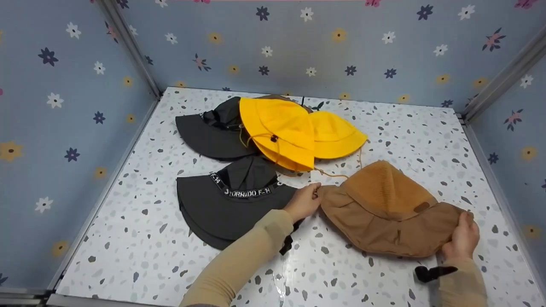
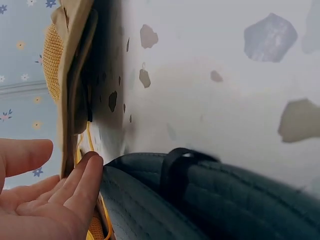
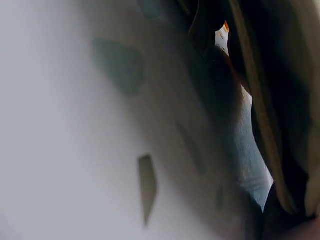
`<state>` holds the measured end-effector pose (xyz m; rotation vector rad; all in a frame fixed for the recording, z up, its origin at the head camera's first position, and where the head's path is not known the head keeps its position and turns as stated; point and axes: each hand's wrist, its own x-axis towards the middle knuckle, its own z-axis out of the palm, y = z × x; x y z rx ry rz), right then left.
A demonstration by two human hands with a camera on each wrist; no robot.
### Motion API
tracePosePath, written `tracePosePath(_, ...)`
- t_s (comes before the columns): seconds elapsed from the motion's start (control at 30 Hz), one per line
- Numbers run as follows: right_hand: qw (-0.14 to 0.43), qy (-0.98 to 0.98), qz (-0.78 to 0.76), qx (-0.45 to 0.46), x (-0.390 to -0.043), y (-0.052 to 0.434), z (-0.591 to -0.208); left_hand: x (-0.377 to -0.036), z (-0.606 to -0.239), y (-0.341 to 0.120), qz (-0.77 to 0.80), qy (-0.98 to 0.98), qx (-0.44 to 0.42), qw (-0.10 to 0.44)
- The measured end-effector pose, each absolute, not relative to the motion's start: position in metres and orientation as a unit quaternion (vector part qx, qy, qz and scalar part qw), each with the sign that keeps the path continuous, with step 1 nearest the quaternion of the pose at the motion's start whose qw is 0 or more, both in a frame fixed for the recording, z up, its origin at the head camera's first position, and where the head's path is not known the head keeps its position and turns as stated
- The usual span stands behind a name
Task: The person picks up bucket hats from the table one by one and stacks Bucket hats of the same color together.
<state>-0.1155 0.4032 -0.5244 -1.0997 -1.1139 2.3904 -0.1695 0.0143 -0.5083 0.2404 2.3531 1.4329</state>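
A brown bucket hat (image 1: 386, 209) with a knitted crown lies on the speckled tabletop (image 1: 140, 243) at the right. My left hand (image 1: 315, 193) pinches the left end of its brim. My right hand (image 1: 465, 221) grips the right end, fingers curled over the edge. In the left wrist view the brown brim (image 2: 70, 85) passes between the thumb and fingers of my left hand (image 2: 60, 162), beside a yellow cord (image 2: 103, 217). The right wrist view is blurred and shows only tabletop and the dark underside of the brim (image 3: 260, 100).
A dark grey hat (image 1: 230, 204) with a lettered band lies under my left forearm. Behind it are another dark grey hat (image 1: 211, 130) and two yellow hats (image 1: 279, 128) overlapping. Flowered blue walls (image 1: 64, 128) close in the left, back and right sides.
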Motion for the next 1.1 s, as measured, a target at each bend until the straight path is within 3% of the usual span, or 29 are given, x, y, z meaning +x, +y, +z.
tracePosePath(0.37, 0.150, -0.458, 0.784, -0.391, -0.121, 0.401, -0.527, -0.172, -0.505, 0.011, 0.495, 0.841, 0.095, 0.196)
tracePosePath(0.73, 0.176, -0.497, 0.750, -0.400, -0.120, 0.398, -0.528, -0.174, -0.509, 0.005, 0.451, 0.868, 0.125, 0.164)
tracePosePath(0.93, 0.147, -0.575, 0.681, -0.430, -0.122, 0.398, -0.525, -0.172, -0.508, 0.002, 0.450, 0.862, 0.127, 0.197)
tracePosePath(1.1, 0.089, -0.643, 0.629, -0.428, -0.126, 0.399, -0.522, -0.171, -0.508, 0.000, 0.448, 0.859, 0.119, 0.218)
